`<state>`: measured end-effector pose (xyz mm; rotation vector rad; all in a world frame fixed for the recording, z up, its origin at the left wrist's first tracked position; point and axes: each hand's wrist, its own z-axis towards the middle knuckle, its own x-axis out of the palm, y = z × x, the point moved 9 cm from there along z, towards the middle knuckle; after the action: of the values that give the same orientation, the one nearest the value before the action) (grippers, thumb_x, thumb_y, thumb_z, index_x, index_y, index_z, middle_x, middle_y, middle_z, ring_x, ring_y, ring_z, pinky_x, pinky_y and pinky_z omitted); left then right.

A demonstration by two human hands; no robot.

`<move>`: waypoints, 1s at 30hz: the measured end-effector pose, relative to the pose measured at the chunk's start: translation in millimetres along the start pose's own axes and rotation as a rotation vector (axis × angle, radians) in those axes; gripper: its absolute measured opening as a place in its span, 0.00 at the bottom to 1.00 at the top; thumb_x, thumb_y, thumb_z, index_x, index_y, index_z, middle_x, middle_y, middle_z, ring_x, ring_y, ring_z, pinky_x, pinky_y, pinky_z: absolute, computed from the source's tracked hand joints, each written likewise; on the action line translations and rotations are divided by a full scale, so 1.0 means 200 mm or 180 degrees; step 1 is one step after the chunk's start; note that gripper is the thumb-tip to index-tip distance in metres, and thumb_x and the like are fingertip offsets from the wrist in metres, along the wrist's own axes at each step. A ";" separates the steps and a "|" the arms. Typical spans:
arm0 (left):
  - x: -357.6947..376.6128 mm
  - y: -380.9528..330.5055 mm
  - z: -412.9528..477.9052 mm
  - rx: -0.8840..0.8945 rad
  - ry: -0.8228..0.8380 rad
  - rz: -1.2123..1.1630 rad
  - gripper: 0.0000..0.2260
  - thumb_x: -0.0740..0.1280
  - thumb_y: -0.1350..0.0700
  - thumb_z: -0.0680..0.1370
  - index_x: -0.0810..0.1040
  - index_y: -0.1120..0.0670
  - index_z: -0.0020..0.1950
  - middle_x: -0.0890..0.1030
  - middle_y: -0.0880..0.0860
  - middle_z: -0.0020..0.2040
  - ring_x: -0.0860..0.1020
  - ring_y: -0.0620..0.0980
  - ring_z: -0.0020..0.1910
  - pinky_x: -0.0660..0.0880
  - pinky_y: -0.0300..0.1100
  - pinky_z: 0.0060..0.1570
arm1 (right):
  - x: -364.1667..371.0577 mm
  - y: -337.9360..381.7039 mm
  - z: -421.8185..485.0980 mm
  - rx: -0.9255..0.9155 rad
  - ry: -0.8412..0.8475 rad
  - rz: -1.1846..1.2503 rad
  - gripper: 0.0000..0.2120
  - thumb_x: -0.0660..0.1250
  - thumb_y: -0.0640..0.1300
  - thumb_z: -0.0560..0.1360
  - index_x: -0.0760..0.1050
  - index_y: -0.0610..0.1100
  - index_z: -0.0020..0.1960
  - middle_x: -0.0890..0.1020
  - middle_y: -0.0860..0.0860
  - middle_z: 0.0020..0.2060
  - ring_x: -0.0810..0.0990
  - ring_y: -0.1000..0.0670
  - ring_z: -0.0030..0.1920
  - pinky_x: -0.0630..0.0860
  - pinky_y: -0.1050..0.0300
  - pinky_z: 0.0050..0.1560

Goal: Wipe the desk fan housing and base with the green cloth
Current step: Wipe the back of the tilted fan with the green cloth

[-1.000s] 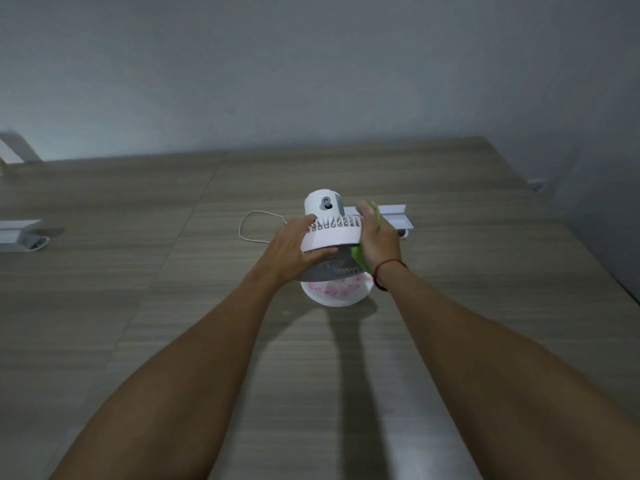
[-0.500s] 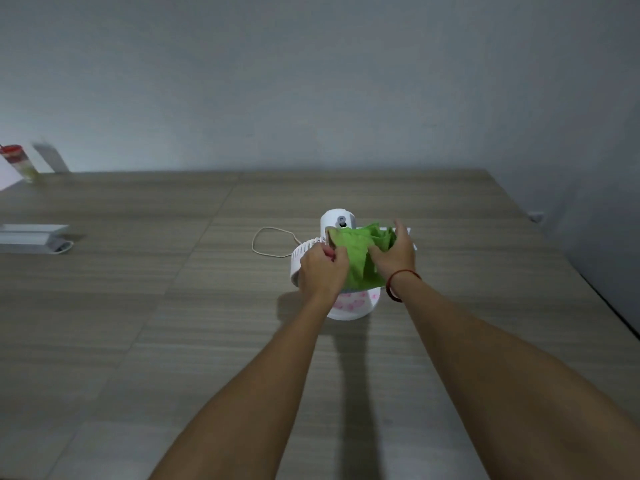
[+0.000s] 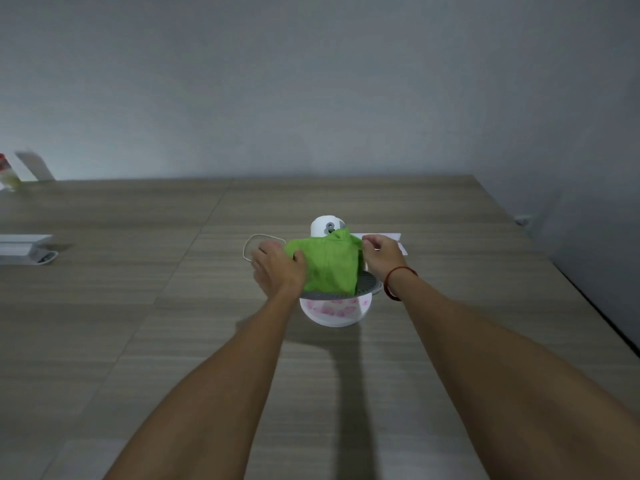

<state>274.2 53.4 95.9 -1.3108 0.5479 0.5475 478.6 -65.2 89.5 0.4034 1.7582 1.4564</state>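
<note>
A small white desk fan (image 3: 335, 311) stands on the wooden table, its round base marked with pink spots and its grey grille partly showing. The green cloth (image 3: 325, 266) is spread over the top of the fan housing. My left hand (image 3: 278, 268) grips the cloth's left edge. My right hand (image 3: 381, 256), with a red band at the wrist, pinches the cloth's right edge. The white motor cap (image 3: 325, 226) pokes out behind the cloth.
The fan's white cord (image 3: 252, 242) loops on the table to the left. A white strip (image 3: 398, 240) lies behind my right hand. A white box (image 3: 24, 249) sits at the far left, a bottle (image 3: 7, 173) at the back left. The table edge (image 3: 588, 306) runs along the right.
The cloth went from bunched under my right hand to spread out over the fan housing. My two hands moved apart, each holding one side of the cloth.
</note>
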 end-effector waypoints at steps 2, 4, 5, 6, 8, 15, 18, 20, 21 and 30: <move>0.04 -0.10 -0.07 0.0656 0.0078 -0.0083 0.22 0.64 0.50 0.75 0.70 0.58 0.67 0.72 0.59 0.66 0.70 0.59 0.67 0.66 0.53 0.65 | 0.03 -0.06 0.00 0.0102 0.0169 -0.0063 0.17 0.55 0.36 0.79 0.76 0.37 0.63 0.80 0.42 0.60 0.77 0.44 0.62 0.72 0.51 0.66; 0.17 -0.21 -0.20 0.1445 0.0612 0.0117 0.27 0.59 0.43 0.77 0.66 0.54 0.73 0.67 0.56 0.74 0.64 0.57 0.74 0.59 0.56 0.72 | 0.05 -0.09 -0.02 0.0066 0.0214 0.0015 0.18 0.53 0.31 0.78 0.75 0.37 0.63 0.79 0.44 0.58 0.76 0.46 0.60 0.70 0.59 0.61; 0.22 -0.21 -0.23 0.1569 0.0797 0.0308 0.29 0.57 0.40 0.77 0.62 0.51 0.75 0.62 0.53 0.77 0.58 0.55 0.77 0.54 0.59 0.74 | 0.04 -0.10 -0.02 0.0031 0.0172 0.0066 0.19 0.52 0.30 0.78 0.75 0.37 0.64 0.79 0.44 0.60 0.76 0.46 0.62 0.69 0.61 0.61; 0.25 -0.18 -0.23 0.1534 0.0889 0.0461 0.30 0.57 0.38 0.77 0.59 0.48 0.77 0.56 0.51 0.80 0.51 0.53 0.79 0.50 0.61 0.75 | 0.04 -0.11 -0.02 0.0002 0.0128 0.0119 0.19 0.53 0.30 0.78 0.74 0.36 0.65 0.78 0.43 0.62 0.75 0.45 0.64 0.69 0.61 0.62; 0.26 -0.12 -0.20 0.1287 0.0921 0.0524 0.30 0.55 0.36 0.78 0.53 0.44 0.78 0.48 0.49 0.81 0.45 0.53 0.80 0.47 0.63 0.74 | 0.04 -0.15 0.00 0.0066 0.0081 0.0142 0.18 0.56 0.35 0.80 0.72 0.37 0.68 0.76 0.42 0.66 0.74 0.45 0.67 0.69 0.56 0.68; 0.29 -0.03 -0.06 0.1062 0.0759 0.0060 0.31 0.44 0.39 0.78 0.54 0.50 0.78 0.54 0.58 0.79 0.49 0.58 0.79 0.49 0.54 0.77 | 0.08 -0.21 0.04 0.0241 -0.0212 -0.0099 0.17 0.57 0.43 0.79 0.75 0.41 0.64 0.79 0.42 0.62 0.77 0.42 0.61 0.73 0.52 0.62; 0.35 0.12 0.10 0.0255 0.0820 -0.0391 0.24 0.47 0.50 0.83 0.60 0.58 0.76 0.62 0.62 0.76 0.58 0.61 0.76 0.52 0.53 0.76 | 0.08 -0.23 0.07 0.0467 -0.0267 -0.0243 0.16 0.56 0.43 0.78 0.75 0.43 0.63 0.79 0.44 0.62 0.77 0.42 0.61 0.72 0.52 0.61; 0.40 0.25 0.17 -0.0433 0.0975 -0.0731 0.23 0.46 0.52 0.83 0.63 0.60 0.75 0.68 0.64 0.72 0.65 0.63 0.72 0.59 0.55 0.73 | 0.07 -0.23 0.09 0.0574 -0.0318 -0.0269 0.17 0.56 0.43 0.78 0.75 0.44 0.63 0.79 0.44 0.62 0.77 0.42 0.61 0.72 0.51 0.62; 0.41 0.27 0.17 -0.0532 0.0984 -0.0799 0.23 0.46 0.51 0.83 0.64 0.60 0.74 0.70 0.65 0.71 0.67 0.63 0.71 0.62 0.56 0.71 | 0.07 -0.23 0.10 0.0601 -0.0357 -0.0279 0.17 0.56 0.43 0.77 0.75 0.44 0.63 0.79 0.44 0.62 0.77 0.42 0.61 0.73 0.50 0.62; 0.28 -0.05 -0.12 0.1616 0.0778 -0.0276 0.22 0.48 0.50 0.83 0.56 0.51 0.78 0.55 0.52 0.80 0.50 0.48 0.80 0.46 0.42 0.77 | 0.02 -0.23 0.13 0.0678 -0.0250 -0.0234 0.18 0.56 0.39 0.78 0.76 0.40 0.64 0.80 0.41 0.61 0.76 0.42 0.63 0.71 0.54 0.63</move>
<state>321.2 31.3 62.5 -0.9125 0.7701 0.1559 506.3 -58.9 45.0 0.4940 1.8510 1.1907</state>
